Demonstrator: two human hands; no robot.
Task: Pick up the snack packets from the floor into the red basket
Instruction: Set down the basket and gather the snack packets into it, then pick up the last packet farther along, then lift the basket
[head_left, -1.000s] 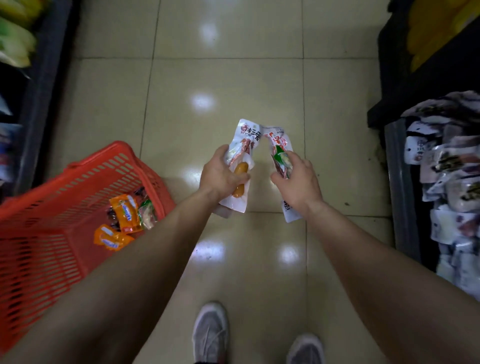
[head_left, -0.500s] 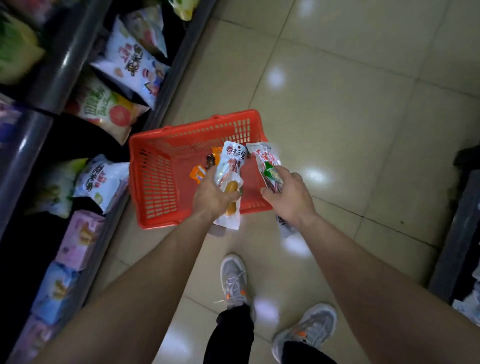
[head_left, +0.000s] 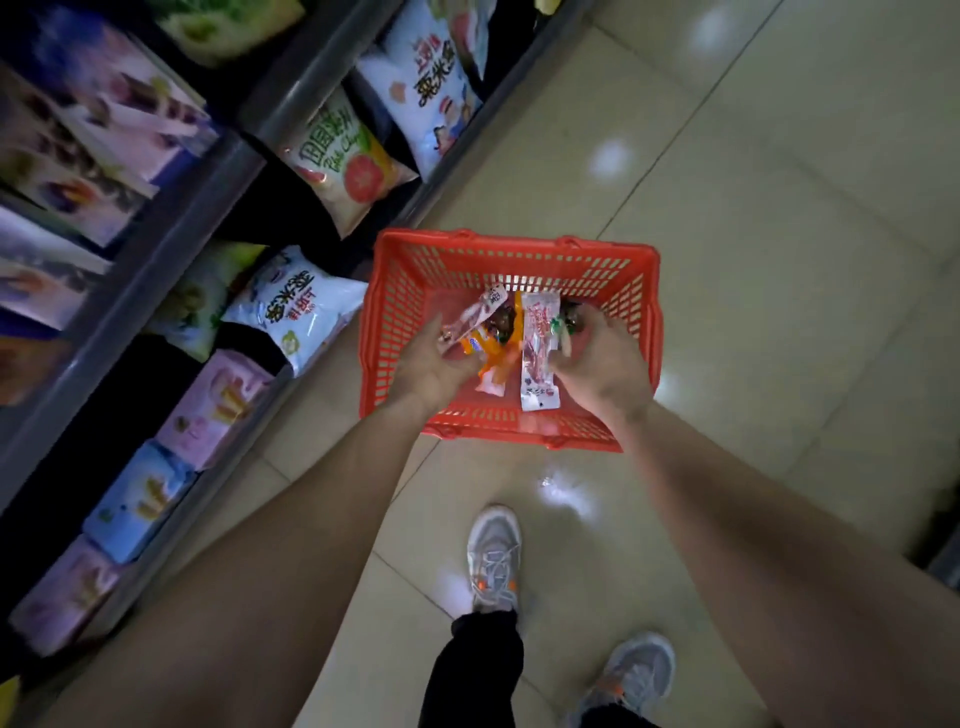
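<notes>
Two hands over the red basket (head_left: 395, 291) from my view: left hand (head_left: 434, 366) pinching a pink-white packet (head_left: 475, 317), right hand (head_left: 602, 364) looks loosened beside the white packet (head_left: 539, 353). Orange packets (head_left: 496, 358) lie inside, further in; basket on the floor by the shelf (head_left: 171, 249).

Basket on the floor beside the shelves, both hands over it

The basket (head_left: 644, 291) stands on the tiled floor (head_left: 779, 260), just right of the shelves (head_left: 171, 249) that hold snack bags (head_left: 296, 306). The left hand (head_left: 431, 369) and right hand (head_left: 605, 364) reach side by side over its near half, two packets (head_left: 537, 358) between them, more packets (head_left: 501, 325) inside behind. Two shoes (head_left: 493, 561) stand on the floor nearer than the basket.
</notes>
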